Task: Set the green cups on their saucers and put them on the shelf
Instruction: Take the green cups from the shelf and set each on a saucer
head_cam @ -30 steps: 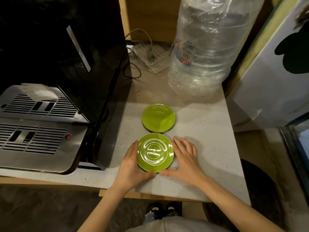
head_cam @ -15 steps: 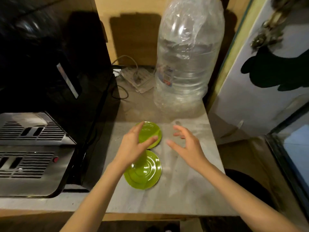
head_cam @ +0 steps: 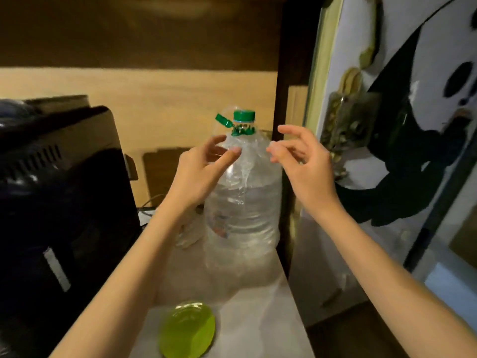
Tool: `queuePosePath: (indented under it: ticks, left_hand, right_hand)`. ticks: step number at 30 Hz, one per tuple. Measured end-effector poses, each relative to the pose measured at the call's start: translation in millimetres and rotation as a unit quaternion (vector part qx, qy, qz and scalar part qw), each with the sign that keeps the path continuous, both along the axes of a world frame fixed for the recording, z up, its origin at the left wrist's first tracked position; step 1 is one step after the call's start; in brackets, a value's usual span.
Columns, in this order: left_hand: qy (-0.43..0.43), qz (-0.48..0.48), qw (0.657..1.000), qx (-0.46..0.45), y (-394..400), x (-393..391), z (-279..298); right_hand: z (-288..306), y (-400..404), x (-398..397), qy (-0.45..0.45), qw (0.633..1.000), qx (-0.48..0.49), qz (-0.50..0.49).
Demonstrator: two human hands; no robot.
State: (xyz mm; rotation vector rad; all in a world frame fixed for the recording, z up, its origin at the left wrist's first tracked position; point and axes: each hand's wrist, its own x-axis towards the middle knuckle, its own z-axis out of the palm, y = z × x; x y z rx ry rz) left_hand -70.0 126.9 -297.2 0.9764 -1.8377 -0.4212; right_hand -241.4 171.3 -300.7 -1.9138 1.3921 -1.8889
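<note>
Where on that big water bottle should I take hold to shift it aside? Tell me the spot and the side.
Take the big water bottle by its neck, just under the green cap, coming from above and in front. The clear body is wide, thin and crinkled, so a one-hand grip there would probably slip or cave in. Both hands are empty; steady the shoulder with the left hand.

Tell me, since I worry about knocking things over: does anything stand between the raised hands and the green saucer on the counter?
Nothing visible does. The left hand and right hand are raised, empty, in front of the big water bottle. The green saucer lies nearer on the counter, below the forearms.
</note>
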Motion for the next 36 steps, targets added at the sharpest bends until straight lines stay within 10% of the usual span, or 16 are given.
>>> queuePosePath:
  ticks: [19, 36]
  left_hand:
    - [-0.002, 0.015, 0.965, -0.261, -55, -45, 246]
    - [-0.112, 0.113, 0.966, -0.204, -155, -66, 315]
  right_hand:
    - [233, -75, -48, 0.119, 0.984, -0.133, -0.021]
    - [313, -164, -65, 0.136, 0.988, -0.058, -0.045]
